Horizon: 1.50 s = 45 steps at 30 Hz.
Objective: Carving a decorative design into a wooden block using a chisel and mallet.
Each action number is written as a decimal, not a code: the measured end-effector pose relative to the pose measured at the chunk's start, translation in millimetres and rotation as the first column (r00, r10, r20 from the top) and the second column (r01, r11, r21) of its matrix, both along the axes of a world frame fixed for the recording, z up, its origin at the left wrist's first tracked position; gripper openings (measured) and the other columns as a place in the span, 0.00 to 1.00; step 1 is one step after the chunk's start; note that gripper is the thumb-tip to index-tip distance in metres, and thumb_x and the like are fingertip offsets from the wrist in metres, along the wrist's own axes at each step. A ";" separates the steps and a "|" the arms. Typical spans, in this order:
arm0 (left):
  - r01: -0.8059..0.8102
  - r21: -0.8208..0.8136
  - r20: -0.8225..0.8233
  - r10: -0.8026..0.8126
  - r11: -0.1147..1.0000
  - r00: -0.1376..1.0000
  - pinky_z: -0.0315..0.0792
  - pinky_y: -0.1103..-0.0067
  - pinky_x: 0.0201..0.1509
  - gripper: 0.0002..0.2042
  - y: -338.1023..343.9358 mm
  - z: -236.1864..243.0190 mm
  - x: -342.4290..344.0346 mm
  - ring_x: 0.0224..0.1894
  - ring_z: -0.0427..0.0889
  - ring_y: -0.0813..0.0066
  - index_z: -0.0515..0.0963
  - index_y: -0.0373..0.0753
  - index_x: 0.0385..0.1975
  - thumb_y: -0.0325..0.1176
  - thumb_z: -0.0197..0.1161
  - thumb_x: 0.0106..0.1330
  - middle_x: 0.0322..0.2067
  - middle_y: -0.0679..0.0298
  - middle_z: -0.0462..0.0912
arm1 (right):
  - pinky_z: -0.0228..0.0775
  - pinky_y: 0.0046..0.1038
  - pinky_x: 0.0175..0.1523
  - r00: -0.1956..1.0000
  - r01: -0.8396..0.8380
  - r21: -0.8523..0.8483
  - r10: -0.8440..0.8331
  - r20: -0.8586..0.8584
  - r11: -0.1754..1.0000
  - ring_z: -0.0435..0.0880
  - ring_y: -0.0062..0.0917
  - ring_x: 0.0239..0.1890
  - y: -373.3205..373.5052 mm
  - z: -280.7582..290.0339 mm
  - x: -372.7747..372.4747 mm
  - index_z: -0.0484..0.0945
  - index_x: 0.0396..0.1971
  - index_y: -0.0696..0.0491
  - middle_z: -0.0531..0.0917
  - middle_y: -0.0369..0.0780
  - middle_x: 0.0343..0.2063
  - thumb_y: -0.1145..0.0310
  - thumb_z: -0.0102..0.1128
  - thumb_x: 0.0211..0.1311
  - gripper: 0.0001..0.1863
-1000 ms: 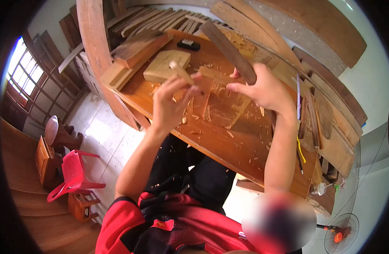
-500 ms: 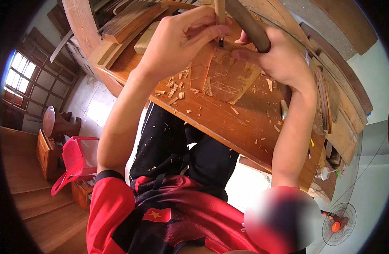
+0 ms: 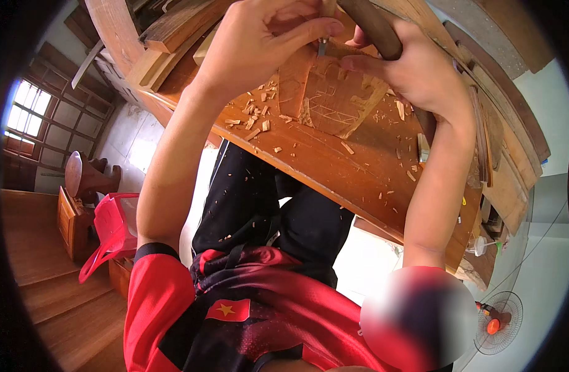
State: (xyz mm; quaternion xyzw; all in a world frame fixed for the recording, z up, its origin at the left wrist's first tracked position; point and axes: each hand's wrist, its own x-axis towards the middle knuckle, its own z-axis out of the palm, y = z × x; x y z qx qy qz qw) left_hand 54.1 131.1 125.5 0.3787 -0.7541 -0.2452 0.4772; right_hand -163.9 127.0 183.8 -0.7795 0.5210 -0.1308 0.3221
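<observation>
Both hands have drawn closer: left hand pinches the slim steel chisel upright on the carved reddish wood panel; right hand, just beside, grips the dark wooden mallet.

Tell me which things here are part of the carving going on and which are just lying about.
In use:
left hand gripping the chisel
right hand gripping the wooden mallet
carved panel
workbench

Lying about:
wood chips
stacked planks
red plastic chair
floor fan
</observation>
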 end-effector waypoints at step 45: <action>0.134 -0.121 0.118 -0.120 0.984 0.986 0.82 0.73 0.50 0.14 -12.6 -17.0 16.9 0.42 0.89 0.68 0.83 0.31 0.50 0.31 0.69 0.69 0.40 0.54 0.90 | 0.62 0.17 0.13 0.671 0.210 -0.338 0.115 0.732 0.917 0.73 0.11 0.11 14.7 -18.5 29.4 0.85 0.40 0.62 0.87 0.39 0.27 0.61 0.70 0.69 0.16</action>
